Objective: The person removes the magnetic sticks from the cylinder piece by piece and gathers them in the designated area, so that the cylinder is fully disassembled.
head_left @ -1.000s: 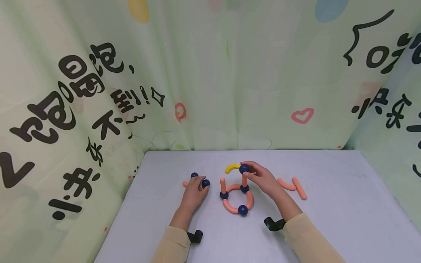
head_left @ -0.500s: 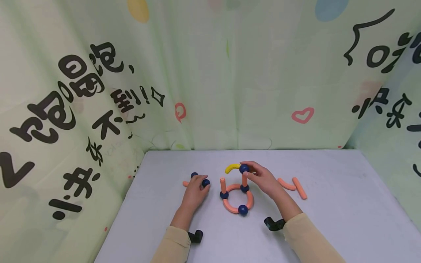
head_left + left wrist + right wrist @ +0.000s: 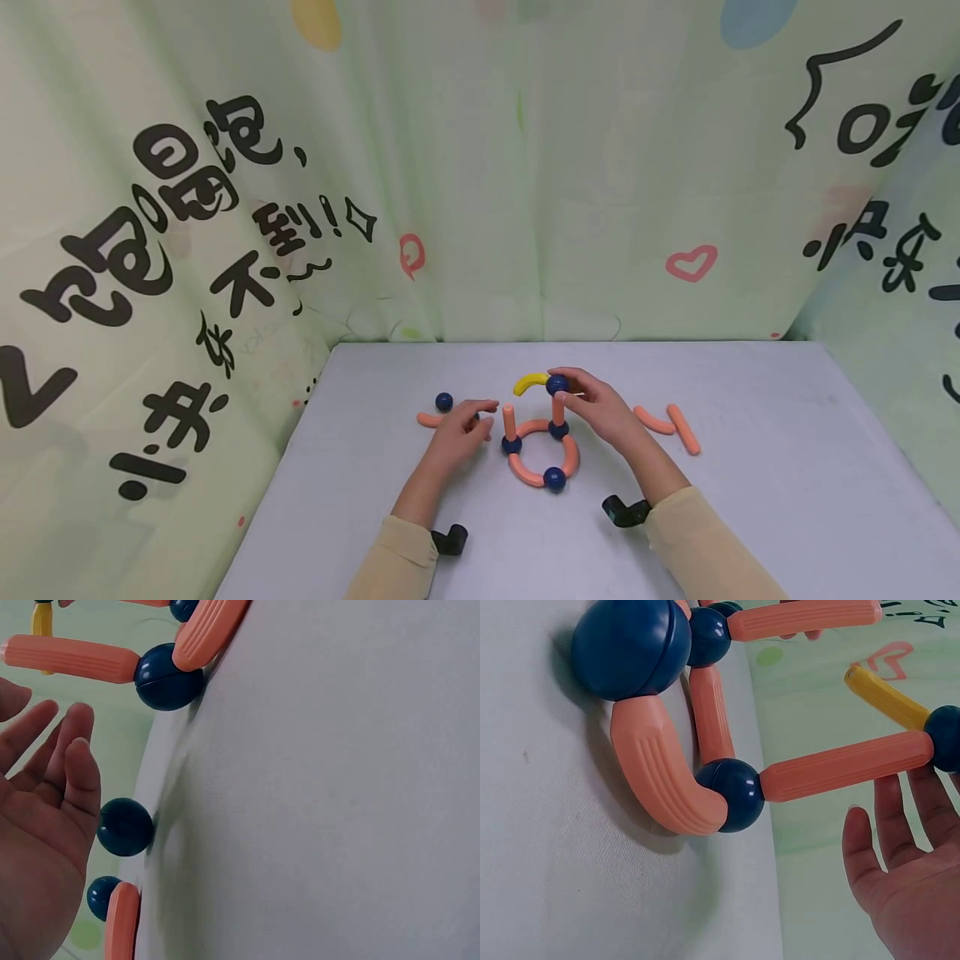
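On the table a ring of curved orange rods [image 3: 572, 457] and blue balls [image 3: 554, 479] lies flat. Two straight orange rods rise from it, a left upright rod [image 3: 509, 423] and a right one [image 3: 847, 766]. Atop the right one sits a blue ball [image 3: 557, 385], from which a curved yellow rod [image 3: 531, 382] juts left. My right hand [image 3: 600, 404] pinches that top ball. My left hand [image 3: 461, 433], fingers loosely extended and holding nothing, hovers just left of the left upright rod. A loose blue ball [image 3: 125, 826] is partly hidden behind it in the head view.
Another loose blue ball [image 3: 444, 402] and a curved orange rod [image 3: 429, 420] lie beyond the left hand. To the right rest a curved orange rod [image 3: 652, 421] and a straight orange rod [image 3: 683, 429]. A printed curtain [image 3: 480, 208] stands along the table's back edge.
My left hand has left the loose blue ball and moved right, toward the left upright rod. The right hand stays on the top ball, and the ring has not moved.
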`<action>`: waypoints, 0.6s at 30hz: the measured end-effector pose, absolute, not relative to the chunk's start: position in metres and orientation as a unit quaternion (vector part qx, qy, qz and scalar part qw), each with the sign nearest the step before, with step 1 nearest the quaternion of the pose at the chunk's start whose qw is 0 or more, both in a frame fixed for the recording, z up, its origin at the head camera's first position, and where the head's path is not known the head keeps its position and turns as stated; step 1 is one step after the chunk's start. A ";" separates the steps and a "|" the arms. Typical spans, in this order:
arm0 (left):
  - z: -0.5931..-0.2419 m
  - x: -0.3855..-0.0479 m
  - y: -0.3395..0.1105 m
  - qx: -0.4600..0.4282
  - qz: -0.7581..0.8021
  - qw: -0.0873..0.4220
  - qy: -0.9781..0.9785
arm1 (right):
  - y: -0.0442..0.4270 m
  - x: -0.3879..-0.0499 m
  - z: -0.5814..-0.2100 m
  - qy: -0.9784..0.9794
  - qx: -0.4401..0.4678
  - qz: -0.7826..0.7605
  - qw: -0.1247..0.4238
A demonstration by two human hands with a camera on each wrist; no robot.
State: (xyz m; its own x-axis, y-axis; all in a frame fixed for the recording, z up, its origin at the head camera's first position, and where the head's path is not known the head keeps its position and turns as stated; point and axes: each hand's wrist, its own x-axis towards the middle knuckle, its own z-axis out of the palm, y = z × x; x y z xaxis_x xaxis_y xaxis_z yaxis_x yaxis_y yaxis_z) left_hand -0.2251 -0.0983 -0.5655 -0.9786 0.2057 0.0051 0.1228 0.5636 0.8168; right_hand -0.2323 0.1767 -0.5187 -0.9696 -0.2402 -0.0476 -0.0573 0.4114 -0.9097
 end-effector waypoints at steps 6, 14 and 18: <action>-0.568 -0.218 -0.093 0.110 0.471 0.095 0.870 | 0.176 -0.230 -0.517 0.831 -0.090 -0.542 0.087; -0.578 -0.216 -0.083 0.078 0.483 0.118 0.864 | 0.176 -0.229 -0.516 0.830 -0.090 -0.544 0.083; -0.581 -0.217 -0.081 0.078 0.495 0.115 0.858 | 0.176 -0.229 -0.518 0.829 -0.096 -0.545 0.081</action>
